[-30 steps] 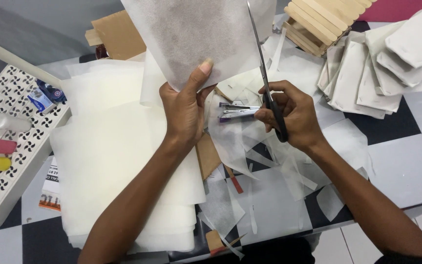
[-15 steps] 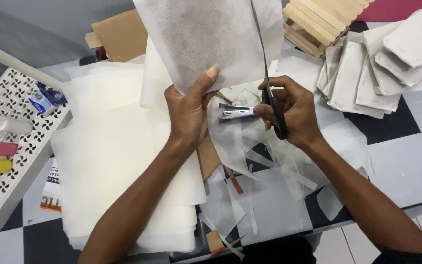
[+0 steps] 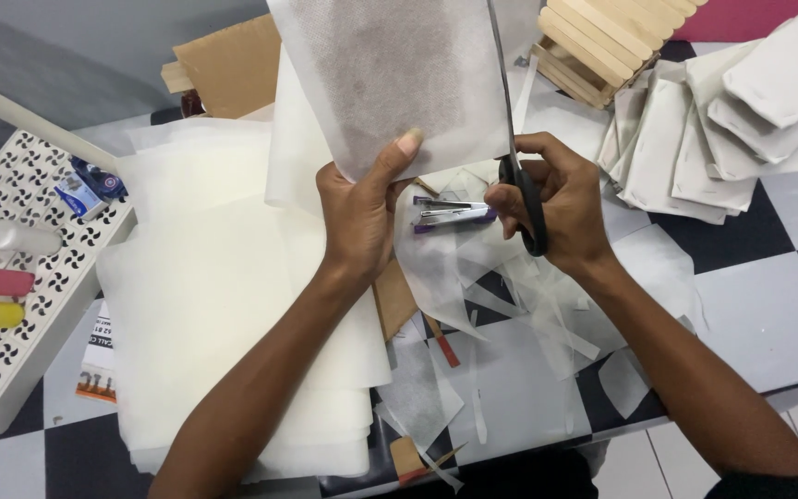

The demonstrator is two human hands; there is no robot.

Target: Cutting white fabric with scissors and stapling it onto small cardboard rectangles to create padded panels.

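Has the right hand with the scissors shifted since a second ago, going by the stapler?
Barely. The right hand with the scissors stays just right of the purple stapler; at most it has edged slightly up along the white sheet.

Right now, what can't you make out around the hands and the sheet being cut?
Head view only:
- Scissors: blade tips cut off by the top edge.
- White sheet: upper part cut off by the top edge.
- Stapler: partly hidden between left hand and right hand.
- Left palm: faces away.
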